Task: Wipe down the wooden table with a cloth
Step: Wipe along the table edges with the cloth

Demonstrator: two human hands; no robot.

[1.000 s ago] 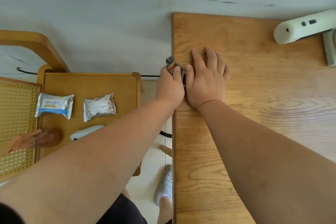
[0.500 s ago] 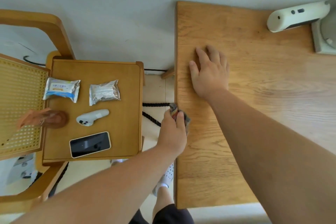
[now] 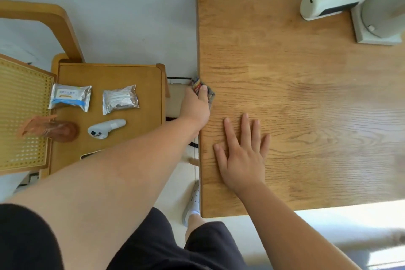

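Observation:
The wooden table [image 3: 306,105] fills the right half of the view, its left edge running top to bottom. My left hand [image 3: 195,106] grips a small patterned cloth [image 3: 200,87] bunched against that left edge, about halfway along it. Most of the cloth is hidden under my fingers. My right hand [image 3: 242,155] lies flat on the tabletop, fingers spread, nearer to me than the cloth, holding nothing.
A white device [image 3: 328,2] and a grey stand base [image 3: 377,28] sit at the table's far right corner. Left of the table, a small wooden side table [image 3: 140,129] carries two foil packets [image 3: 70,97], a white controller [image 3: 105,128] and a brown object [image 3: 57,130]. A black cable [image 3: 178,78] runs between them.
My left hand slid the cloth along the table's left edge, first toward me, then back away. My right hand came closer to me on the tabletop. The view shifted back.

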